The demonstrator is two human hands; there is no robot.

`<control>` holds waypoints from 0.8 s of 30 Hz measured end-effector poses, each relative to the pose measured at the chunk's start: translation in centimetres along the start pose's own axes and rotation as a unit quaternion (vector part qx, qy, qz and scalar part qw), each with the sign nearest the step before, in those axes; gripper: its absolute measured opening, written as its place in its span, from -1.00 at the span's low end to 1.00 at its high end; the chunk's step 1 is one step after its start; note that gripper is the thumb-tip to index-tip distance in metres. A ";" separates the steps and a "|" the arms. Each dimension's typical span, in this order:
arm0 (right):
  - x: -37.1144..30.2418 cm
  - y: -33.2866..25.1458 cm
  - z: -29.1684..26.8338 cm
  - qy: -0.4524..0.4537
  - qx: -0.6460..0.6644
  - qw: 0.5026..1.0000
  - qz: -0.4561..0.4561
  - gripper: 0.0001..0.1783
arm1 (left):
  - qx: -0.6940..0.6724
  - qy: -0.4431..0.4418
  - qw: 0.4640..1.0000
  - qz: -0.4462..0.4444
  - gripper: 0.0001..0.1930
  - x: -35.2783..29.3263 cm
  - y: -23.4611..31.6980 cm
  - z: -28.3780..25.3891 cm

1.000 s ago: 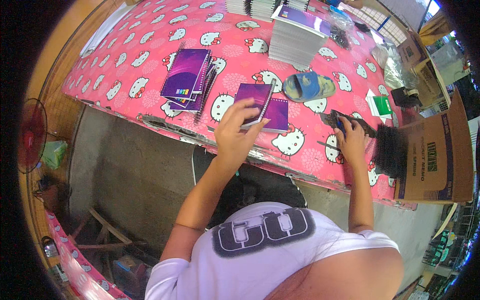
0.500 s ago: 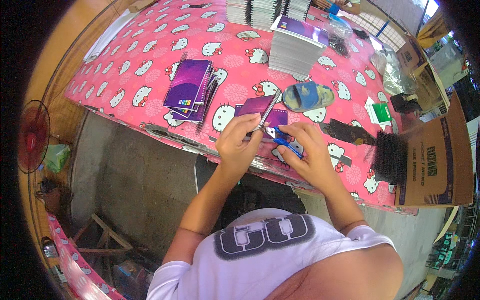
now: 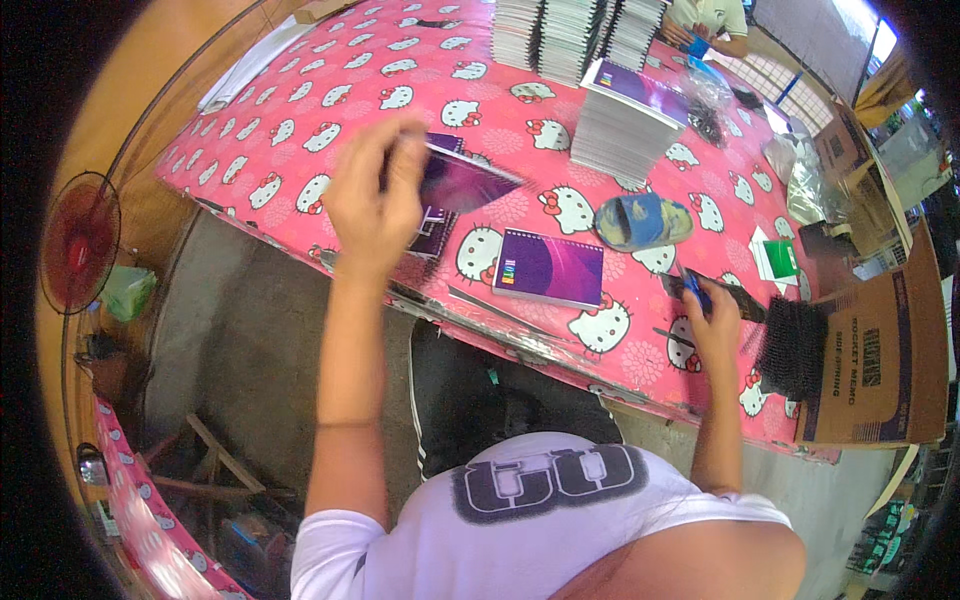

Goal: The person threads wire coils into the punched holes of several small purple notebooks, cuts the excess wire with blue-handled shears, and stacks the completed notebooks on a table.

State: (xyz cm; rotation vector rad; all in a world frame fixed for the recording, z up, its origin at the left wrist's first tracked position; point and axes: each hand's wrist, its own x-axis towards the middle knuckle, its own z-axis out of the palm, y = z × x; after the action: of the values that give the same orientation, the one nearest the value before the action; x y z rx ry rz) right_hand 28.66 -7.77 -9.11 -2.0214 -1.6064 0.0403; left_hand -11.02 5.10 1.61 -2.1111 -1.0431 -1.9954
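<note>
My left hand (image 3: 368, 205) is raised at the left, its fingers closed on the edge of a thin purple notebook (image 3: 468, 182), which is tilted and a little blurred. Beneath it, a small pile of purple notebooks (image 3: 430, 238) is partly hidden by the hand. My right hand (image 3: 718, 328) is closed round blue-handled pliers (image 3: 697, 294), low over the table on the right. Between the hands a purple notebook (image 3: 548, 268) lies flat, with a row of holes along its far edge. Just beyond it sits a blue and yellowish slipper (image 3: 644, 221).
A tall stack of loose notebook pages with purple covers (image 3: 625, 125) stands farther back, beside columns of bound notebooks (image 3: 545, 45). Black binding coils (image 3: 790, 350) lie against a cardboard box (image 3: 870, 350) at the right. Another person's hand (image 3: 690, 38) shows at the far edge.
My left hand has carried a notebook left, over the pile. My right hand has moved right with the pliers, away from the notebook on the table. The view has shifted slightly.
</note>
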 end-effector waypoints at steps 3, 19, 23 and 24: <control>-1.6 -1.1 -0.5 0.017 -0.186 0.981 -0.054 -0.52 | 0.170 -0.149 0.972 0.062 -0.71 4.9 -2.3 -0.6; 2.1 -21.1 7.1 -0.250 -0.077 0.880 -0.396 -0.63 | -0.564 -0.262 0.778 -0.090 -0.57 -1.5 13.5 -5.1; 3.3 -21.1 7.7 -0.269 0.028 0.859 -0.436 -0.73 | -0.668 -0.258 0.697 -0.038 -0.55 -2.9 17.6 -5.5; 3.5 -21.1 7.6 -0.281 0.050 0.858 -0.428 -0.74 | -0.683 -0.254 0.684 -0.039 -0.55 -3.2 17.8 -5.4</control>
State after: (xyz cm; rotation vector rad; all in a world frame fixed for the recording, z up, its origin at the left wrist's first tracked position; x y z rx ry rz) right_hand 8.21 1.25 -5.36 -1.0914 -2.6750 0.3995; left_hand -6.66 -12.58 6.70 -3.3289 0.9199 -2.6089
